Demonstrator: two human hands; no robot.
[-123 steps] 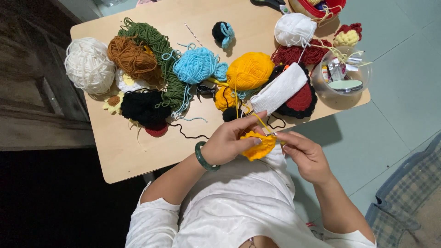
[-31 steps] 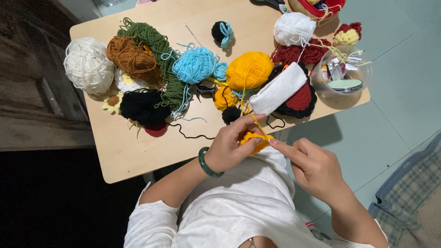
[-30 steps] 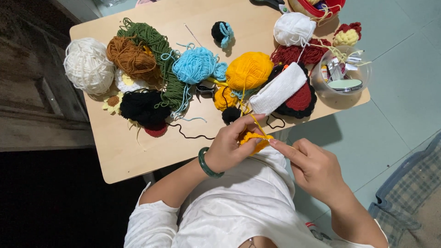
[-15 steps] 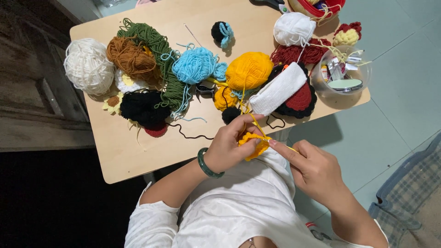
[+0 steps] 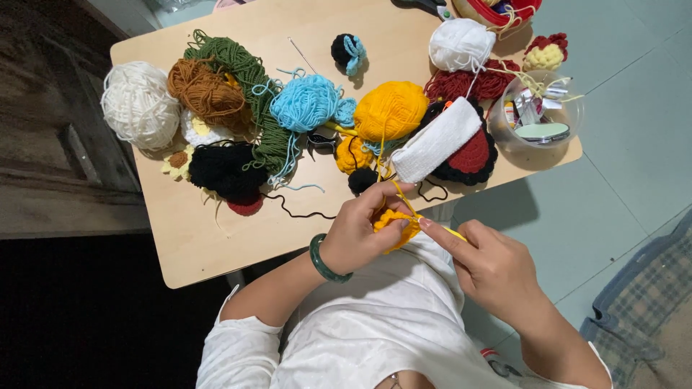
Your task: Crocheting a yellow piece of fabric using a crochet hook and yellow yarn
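yellow crochet piece (image 5: 394, 225): pinched in left hand (image 5: 364, 234), wrist bent over table (image 5: 216, 238) edge. right hand (image 5: 494, 266) closed on hook (image 5: 450, 232), forefinger extended, hands together.

My left hand (image 5: 358, 232) pinches a small yellow crochet piece (image 5: 395, 224) just off the counter (image 5: 216, 245) edge. My right hand (image 5: 494, 268) grips a yellow hook (image 5: 441, 228) touching the piece. Yellow strand (image 5: 393, 184) runs to the yellow yarn ball (image 5: 390, 109).
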